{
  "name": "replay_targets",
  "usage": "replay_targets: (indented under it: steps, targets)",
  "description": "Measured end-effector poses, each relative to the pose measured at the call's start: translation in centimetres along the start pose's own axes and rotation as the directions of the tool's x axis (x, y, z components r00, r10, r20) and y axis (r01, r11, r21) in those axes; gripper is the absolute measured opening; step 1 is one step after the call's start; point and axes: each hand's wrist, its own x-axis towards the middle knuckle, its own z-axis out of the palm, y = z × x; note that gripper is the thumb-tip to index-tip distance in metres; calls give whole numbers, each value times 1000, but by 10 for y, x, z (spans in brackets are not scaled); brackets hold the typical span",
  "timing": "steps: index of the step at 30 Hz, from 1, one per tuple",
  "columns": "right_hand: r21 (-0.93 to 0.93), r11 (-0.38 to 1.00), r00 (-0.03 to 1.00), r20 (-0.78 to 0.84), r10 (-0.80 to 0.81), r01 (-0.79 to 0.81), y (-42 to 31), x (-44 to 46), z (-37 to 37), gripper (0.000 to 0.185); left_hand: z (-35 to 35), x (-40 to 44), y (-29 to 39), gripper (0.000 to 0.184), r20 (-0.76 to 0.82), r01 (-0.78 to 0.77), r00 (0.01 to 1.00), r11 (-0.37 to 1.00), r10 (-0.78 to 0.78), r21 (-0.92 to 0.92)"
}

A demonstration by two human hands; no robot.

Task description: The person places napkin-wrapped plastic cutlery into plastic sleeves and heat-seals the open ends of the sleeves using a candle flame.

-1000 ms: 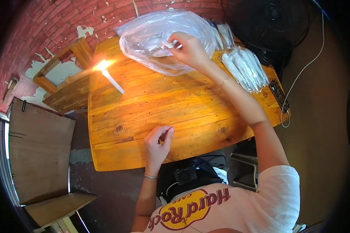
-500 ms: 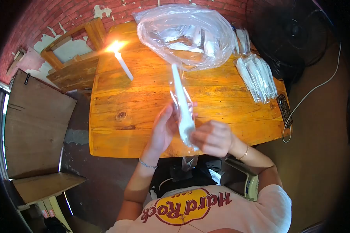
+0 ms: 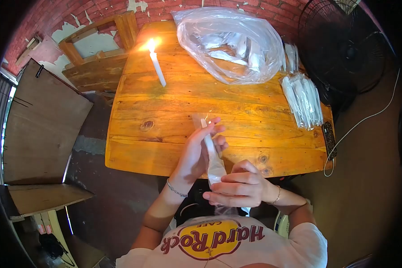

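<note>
Left hand curls round the handle of a white plastic spoon in a clear sleeve, thumb and fingers around it near its upper end. Right hand sits at the spoon's lower end, its fingers bent and slightly spread over the sleeve; whether they pinch it cannot be told. The spoon slants above the near edge of the wooden table, wide end toward the person's body.

Farthest left, a brown wooden panel stands beside the table, with a wooden frame nearer the brick-patterned wall. A lit white candle stands on the table's far left part. Right of it, a large clear plastic bag lies open, with white wrapped pieces inside. Just beside the bag are a few clear packets, and nearer the person, a row of wrapped white utensils. At the right edge, a pale cable runs over a dark oblong device. Behind these stands a black fan.
</note>
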Motion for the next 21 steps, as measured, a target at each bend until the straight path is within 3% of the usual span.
replay_targets:
  steps: [1, 4, 5, 9, 11, 14, 15, 18, 21]
  targets:
    - [59, 998, 999, -31, 31, -29, -1, 9, -6, 27, -7, 0, -2, 41, 106, 14, 994, 1000, -15, 9]
    - [213, 962, 985, 7, 174, -172, 0, 36, -33, 30, -7, -4, -15, 47, -64, -252, 959, 933, 277, 256]
    - [212, 955, 972, -61, 227, -209, 1, 40, -37, 29, -10, -8, -11, 62, 33, -371, 922, 855, 386, 362]
    - [295, 782, 821, 15, 571, -549, 5, 63, -37, 19, 2, -39, 8, 43, 371, -555, 830, 683, 416, 475]
    - [384, 727, 786, -6, 619, -569, 11, 63, -23, 19, 6, -52, 12, 35, 523, -641, 759, 583, 387, 499]
    - [515, 610, 715, 10, 699, -603, 20, 64, -10, 17, 9, -58, 1, 21, 472, -556, 831, 396, 296, 731]
    - [534, 578, 697, 30, 716, -617, 24, 65, -9, 15, 15, -54, -3, 18, 517, -622, 783, 469, 346, 628]
    - [533, 524, 630, 24, 776, -665, 35, 68, -10, 10, 15, -52, -11, 19, 313, -425, 903, 719, 295, 549]
    - [509, 546, 617, -37, 786, -665, 52, 63, -14, 8, 7, -46, -14, 21, 298, -399, 915, 712, 271, 578]
